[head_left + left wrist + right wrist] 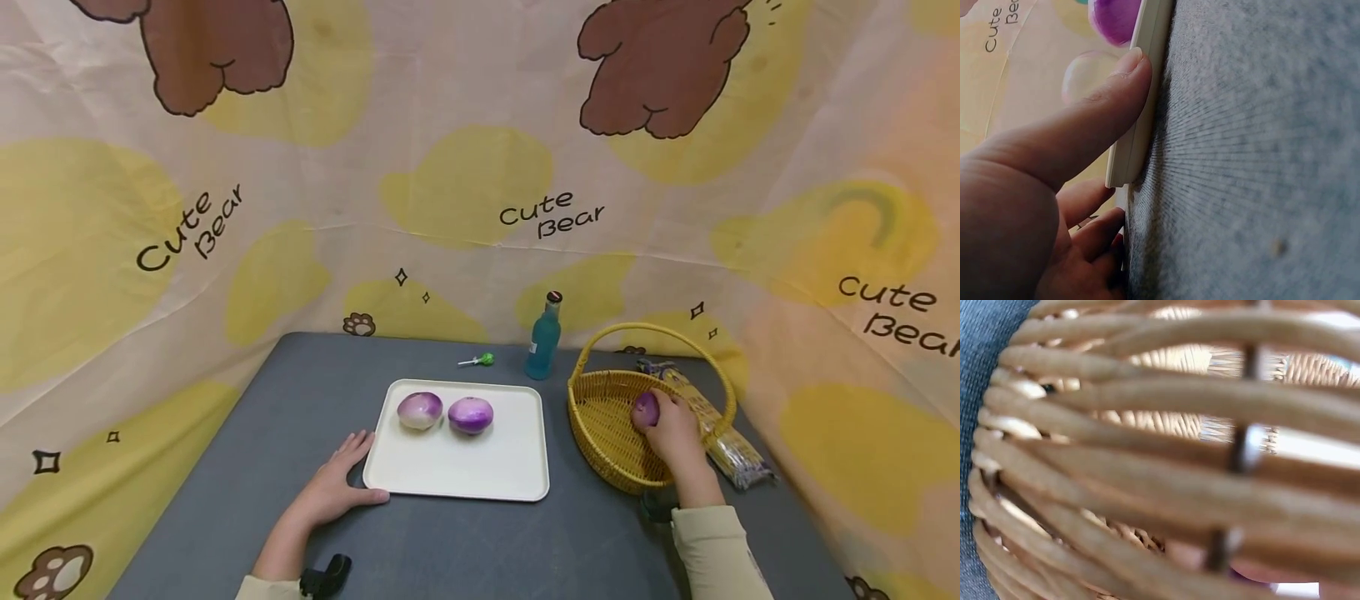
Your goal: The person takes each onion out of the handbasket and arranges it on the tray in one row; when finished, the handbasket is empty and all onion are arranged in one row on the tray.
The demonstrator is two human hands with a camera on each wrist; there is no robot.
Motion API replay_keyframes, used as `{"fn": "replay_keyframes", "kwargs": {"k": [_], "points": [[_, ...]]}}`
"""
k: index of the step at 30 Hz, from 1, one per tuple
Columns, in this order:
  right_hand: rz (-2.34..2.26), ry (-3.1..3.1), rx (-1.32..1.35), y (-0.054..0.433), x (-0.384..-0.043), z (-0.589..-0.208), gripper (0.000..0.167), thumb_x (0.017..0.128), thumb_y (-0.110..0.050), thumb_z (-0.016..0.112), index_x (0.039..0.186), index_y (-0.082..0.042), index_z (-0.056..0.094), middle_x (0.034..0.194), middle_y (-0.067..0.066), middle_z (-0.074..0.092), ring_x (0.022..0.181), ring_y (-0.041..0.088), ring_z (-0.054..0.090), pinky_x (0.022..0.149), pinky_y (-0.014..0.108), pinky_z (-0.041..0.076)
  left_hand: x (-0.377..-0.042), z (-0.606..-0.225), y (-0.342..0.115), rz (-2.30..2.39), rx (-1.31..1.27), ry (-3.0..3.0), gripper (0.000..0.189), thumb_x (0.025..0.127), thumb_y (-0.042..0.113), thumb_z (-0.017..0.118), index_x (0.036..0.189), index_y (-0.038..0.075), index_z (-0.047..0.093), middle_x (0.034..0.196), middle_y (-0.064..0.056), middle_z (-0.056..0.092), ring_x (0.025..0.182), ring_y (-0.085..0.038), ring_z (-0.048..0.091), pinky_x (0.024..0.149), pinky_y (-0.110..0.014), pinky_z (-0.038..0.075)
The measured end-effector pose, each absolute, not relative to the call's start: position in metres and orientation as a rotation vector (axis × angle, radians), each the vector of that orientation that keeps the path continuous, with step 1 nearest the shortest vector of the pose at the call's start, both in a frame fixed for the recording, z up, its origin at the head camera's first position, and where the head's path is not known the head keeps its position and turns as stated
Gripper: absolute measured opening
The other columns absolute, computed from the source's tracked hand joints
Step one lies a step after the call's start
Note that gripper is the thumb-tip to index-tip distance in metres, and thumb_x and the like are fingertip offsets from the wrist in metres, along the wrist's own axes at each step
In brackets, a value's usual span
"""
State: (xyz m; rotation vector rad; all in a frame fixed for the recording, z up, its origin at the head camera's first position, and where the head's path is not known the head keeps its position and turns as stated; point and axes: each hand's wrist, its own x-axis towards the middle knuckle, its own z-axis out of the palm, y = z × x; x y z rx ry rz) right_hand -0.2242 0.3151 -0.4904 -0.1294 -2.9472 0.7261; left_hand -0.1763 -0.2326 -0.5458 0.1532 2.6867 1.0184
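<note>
A purple onion (645, 411) is held in my right hand (677, 437), inside the yellow wicker basket (597, 408) and below its arched handle. In the right wrist view the woven basket side (1116, 469) hides most of that hand and onion. On the white tray (487, 471) lie two more onions, a purple and white one (420, 411) and a purple one (471, 415). My left hand (333, 483) spreads around the tray's near left corner. Its thumb (1104, 106) touches the tray rim (1139, 137) in the left wrist view.
A blue bottle (543, 342) stands behind the tray, left of the basket. The green lollipop (486, 359) lies near the grey table's (330, 367) back edge. Along the basket's right side lies a long shiny packet (738, 458). A printed cloth (450, 183) hangs behind.
</note>
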Motion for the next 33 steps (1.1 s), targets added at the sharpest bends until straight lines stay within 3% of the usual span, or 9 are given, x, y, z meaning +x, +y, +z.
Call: {"fn": "replay_keyframes", "kwargs": {"k": [7,16,25,33], "points": [[0.809,-2.95,-0.137,0.317,-0.224,-0.493,0.07,0.088,-0.011,0.075,0.145,0.011,0.041,0.131,0.044,0.046,0.119,0.059,0.047,0.098,0.069,0.043,-0.177,-0.544,-0.231,1.008,0.146,2.682,0.112,0.075,0.053,0.085,0.161,0.011,0.026,0.167,-0.02,0.018,0.154,-0.045,0.008,0.116,-0.074,0.014],[0.918,-2.912,-0.104,0.312,-0.215,-0.486,0.078,0.09,-0.029,0.078,0.149,0.007,0.041,0.143,0.04,0.043,0.129,0.058,0.042,0.105,0.069,0.038,-0.176,-0.544,-0.232,1.032,0.169,2.687,0.112,0.075,0.052,0.085,0.16,0.009,0.027,0.167,-0.021,0.018,0.155,-0.045,0.007,0.118,-0.072,0.012],[1.034,-2.886,-0.038,0.299,-0.205,-0.468,0.088,0.091,-0.051,0.071,0.154,0.0,0.037,0.149,0.033,0.045,0.131,0.052,0.048,0.104,0.064,0.044,-0.177,-0.545,-0.233,1.037,0.194,2.699,0.112,0.075,0.051,0.086,0.16,0.008,0.027,0.167,-0.021,0.019,0.154,-0.045,0.008,0.116,-0.074,0.014],[1.127,-2.863,-0.014,0.28,-0.206,-0.46,0.087,0.092,-0.055,0.068,0.156,-0.005,0.037,0.151,0.031,0.044,0.132,0.05,0.049,0.104,0.062,0.046,-0.178,-0.548,-0.235,1.046,0.191,2.694,0.112,0.075,0.051,0.086,0.16,0.009,0.027,0.167,-0.02,0.018,0.155,-0.045,0.008,0.117,-0.073,0.013]]}}
